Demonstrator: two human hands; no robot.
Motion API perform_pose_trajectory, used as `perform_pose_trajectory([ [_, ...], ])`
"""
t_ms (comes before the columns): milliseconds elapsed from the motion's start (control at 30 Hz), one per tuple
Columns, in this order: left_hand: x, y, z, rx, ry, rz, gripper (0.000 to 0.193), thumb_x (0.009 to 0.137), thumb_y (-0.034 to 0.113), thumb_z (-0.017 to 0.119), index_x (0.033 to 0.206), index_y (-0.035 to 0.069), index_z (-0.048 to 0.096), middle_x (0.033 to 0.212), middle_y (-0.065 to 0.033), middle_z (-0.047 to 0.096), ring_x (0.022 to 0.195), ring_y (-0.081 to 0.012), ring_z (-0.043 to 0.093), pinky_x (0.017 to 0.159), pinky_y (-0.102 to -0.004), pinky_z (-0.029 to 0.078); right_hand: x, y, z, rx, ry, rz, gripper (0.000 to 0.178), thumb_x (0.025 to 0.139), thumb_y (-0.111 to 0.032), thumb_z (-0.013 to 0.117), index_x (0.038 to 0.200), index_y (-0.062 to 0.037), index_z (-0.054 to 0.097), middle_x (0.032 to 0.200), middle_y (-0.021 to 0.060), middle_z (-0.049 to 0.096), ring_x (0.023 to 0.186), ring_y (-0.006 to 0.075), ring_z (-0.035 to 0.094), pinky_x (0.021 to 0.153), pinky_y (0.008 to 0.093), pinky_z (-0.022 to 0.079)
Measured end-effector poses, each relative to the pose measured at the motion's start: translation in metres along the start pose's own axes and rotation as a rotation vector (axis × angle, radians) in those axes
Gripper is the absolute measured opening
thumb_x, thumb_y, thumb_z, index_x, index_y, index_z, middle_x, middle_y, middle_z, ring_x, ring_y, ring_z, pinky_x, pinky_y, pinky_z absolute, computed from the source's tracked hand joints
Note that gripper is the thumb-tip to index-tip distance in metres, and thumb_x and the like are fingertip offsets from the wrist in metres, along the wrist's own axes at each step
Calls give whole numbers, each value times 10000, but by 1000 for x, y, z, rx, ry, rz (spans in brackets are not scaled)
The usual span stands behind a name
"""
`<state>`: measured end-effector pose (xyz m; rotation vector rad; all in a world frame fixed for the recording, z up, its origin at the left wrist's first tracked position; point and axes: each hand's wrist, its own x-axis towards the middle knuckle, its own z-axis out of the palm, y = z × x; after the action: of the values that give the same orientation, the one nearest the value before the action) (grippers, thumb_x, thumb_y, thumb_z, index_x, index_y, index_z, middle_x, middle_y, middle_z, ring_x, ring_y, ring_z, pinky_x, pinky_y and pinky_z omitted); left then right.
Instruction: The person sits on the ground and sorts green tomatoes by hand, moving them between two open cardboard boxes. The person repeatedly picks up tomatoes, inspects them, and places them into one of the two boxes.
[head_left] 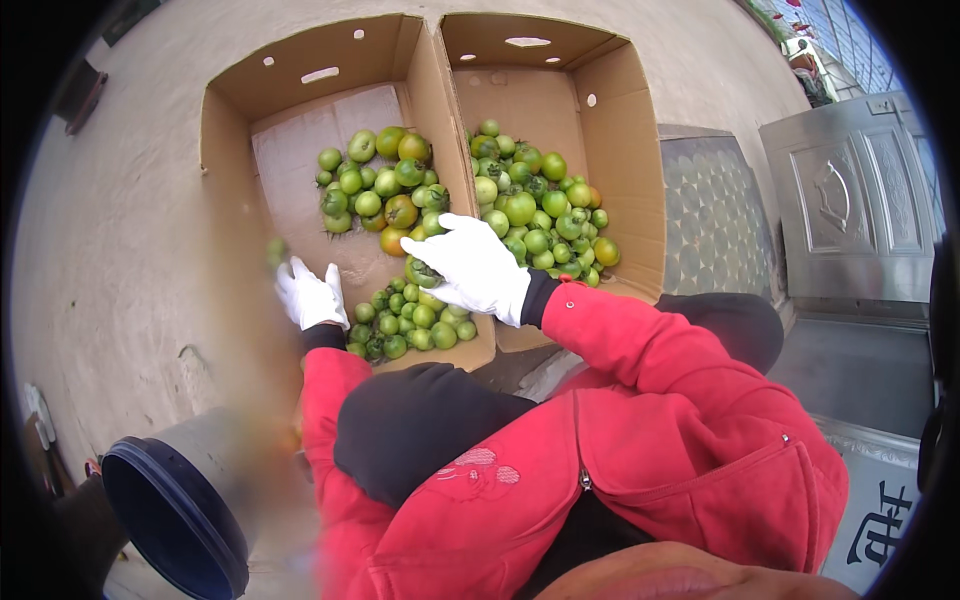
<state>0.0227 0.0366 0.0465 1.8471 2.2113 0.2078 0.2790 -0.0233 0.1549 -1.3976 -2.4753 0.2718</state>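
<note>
Both my hands wear white gloves. My right hand [478, 265] reaches over the dividing wall into the left cardboard box [228, 135], its thumb and fingers around a green tomato [422, 272]. Beside the left wall of that box is my left hand [311, 297], fingers spread, with nothing visible in it. A blurred green round shape [277, 250] shows just above its fingertips; I cannot make out whether it is a tomato. Larger green and orange-tinged tomatoes [390, 143] lie toward the far part of the left box, smaller green ones [423, 317] at its near end.
A second cardboard box [622, 130] adjoins on the right, holding many green tomatoes [520, 208]. A dark-rimmed bucket [175, 520] stands at lower left, partly blurred. To the right are a patterned mat [715, 210] and a grey metal panel [850, 195]. My knees flank the near edge.
</note>
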Motion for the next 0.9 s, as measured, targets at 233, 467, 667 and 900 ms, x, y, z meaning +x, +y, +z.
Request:
perform_pose_trajectory([
  [233,-4,-18,54,114,-293,42,982,936,492,703,1676,121,175,1680,-326,145,1535,-553,180,1200,-616,353,2,-3,0,27,2,28,644,816,-310,820,1383,-84,616,955,91,694,1074,351,625,1007,464,479],
  [467,-18,5,36,253,-532,58,891,986,436,615,1682,117,159,1715,-258,136,1555,-513,180,1188,-649,340,-20,-5,-22,188,355,238,708,749,-252,887,1395,-100,639,1232,153,694,1203,397,615,1048,490,473],
  [667,-16,6,58,195,-541,416,820,982,426,627,1634,57,295,1647,-307,263,1483,-580,265,1211,-596,328,-44,47,-24,73,543,446,697,794,-246,856,1425,-78,612,1275,162,689,1213,376,621,1078,488,463],
  [900,-29,13,62,-20,-497,843,667,964,454,652,1441,4,532,1375,-329,546,1341,-520,467,1112,-565,441,-39,20,-19,-49,413,310,602,875,-252,767,1440,-115,613,1347,164,660,1256,373,602,1104,492,436],
])
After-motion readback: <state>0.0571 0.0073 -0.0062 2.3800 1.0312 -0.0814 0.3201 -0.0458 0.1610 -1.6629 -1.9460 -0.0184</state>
